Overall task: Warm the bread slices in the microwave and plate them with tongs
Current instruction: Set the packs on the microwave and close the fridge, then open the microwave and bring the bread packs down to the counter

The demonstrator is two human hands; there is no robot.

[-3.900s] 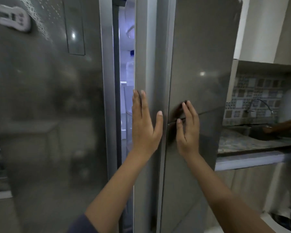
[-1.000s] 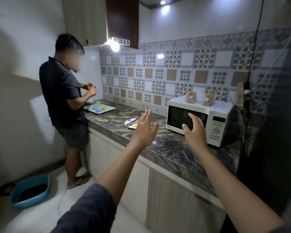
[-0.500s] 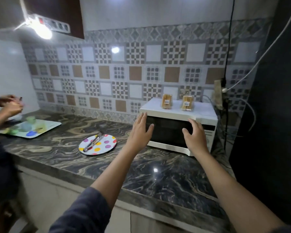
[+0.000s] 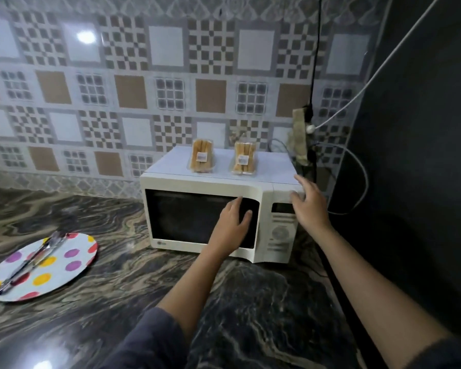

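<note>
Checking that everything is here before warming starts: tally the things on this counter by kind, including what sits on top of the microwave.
Microwave: 1
Clear packs of bread slices, on top of the microwave: 2
Polka-dot plate: 1
Metal tongs, lying on the plate: 1
Total: 5

cam: your head | faces: forward and down at the counter point(image 4: 117, 302) | range: near | microwave point(image 4: 192, 217) at frame centre
</note>
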